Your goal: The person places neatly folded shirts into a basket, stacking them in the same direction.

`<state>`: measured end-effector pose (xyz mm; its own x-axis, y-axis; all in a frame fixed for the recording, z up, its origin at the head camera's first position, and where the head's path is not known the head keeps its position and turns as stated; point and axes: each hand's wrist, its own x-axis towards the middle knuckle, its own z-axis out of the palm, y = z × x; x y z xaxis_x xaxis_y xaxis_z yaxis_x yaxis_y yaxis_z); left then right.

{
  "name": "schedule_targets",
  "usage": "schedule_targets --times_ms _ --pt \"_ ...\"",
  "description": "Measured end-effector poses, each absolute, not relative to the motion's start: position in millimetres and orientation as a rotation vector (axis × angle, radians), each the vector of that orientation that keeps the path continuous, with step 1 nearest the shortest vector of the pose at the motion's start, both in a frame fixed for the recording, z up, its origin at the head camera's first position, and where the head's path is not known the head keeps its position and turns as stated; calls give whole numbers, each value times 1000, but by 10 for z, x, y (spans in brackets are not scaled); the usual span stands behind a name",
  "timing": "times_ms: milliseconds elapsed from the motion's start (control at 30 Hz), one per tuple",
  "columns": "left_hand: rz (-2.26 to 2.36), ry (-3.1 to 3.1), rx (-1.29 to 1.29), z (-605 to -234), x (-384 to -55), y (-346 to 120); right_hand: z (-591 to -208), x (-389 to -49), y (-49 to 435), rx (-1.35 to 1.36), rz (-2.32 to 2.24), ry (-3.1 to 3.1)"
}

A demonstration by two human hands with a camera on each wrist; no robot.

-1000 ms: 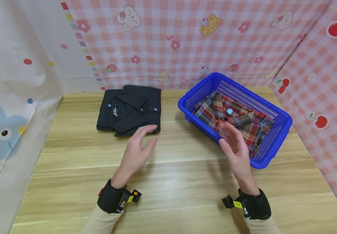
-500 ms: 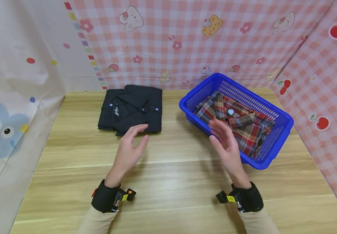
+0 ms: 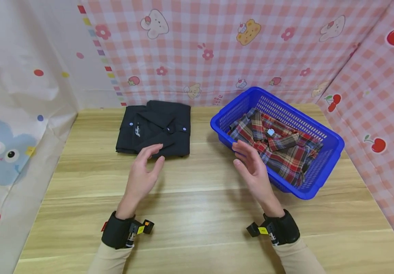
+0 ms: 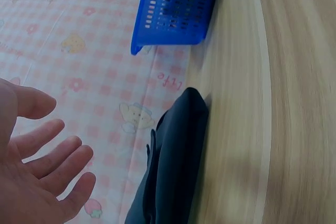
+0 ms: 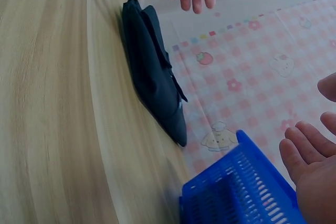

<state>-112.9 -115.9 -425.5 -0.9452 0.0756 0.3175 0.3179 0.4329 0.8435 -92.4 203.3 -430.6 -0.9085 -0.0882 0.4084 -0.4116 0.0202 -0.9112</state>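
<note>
A folded black shirt (image 3: pixel 159 121) lies at the back left of the table, collar up, with a pale label at its neck. My left hand (image 3: pixel 143 173) hovers in front of it, fingers relaxed and holding nothing; in the left wrist view the hand (image 4: pixel 42 166) is apart from the shirt (image 4: pixel 176 161). To the right stands a blue plastic basket (image 3: pixel 327 169) with a folded plaid shirt (image 3: pixel 286 152) inside. My right hand (image 3: pixel 254 171) is held by the basket's near left side, fingers loosely bent, nothing in its grasp. Whether it touches the rim cannot be told.
The wooden table (image 3: pixel 197 220) runs toward the front. A pink checked cloth (image 3: pixel 183 49) hangs behind it and on the right, and a white sheet (image 3: pixel 15 91) with a blue cartoon figure hangs on the left.
Both hands have drifted to the left: the left hand back from the black shirt's front corner, the right hand from over the basket to its near left side. The shirts and basket have stayed put.
</note>
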Motion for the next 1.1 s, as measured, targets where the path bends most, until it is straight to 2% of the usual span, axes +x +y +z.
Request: schedule_targets --times_ms 1100 --pt "-1485 -2476 -109 -4426 -1208 -1526 -4552 -1233 1706 558 1959 -2248"
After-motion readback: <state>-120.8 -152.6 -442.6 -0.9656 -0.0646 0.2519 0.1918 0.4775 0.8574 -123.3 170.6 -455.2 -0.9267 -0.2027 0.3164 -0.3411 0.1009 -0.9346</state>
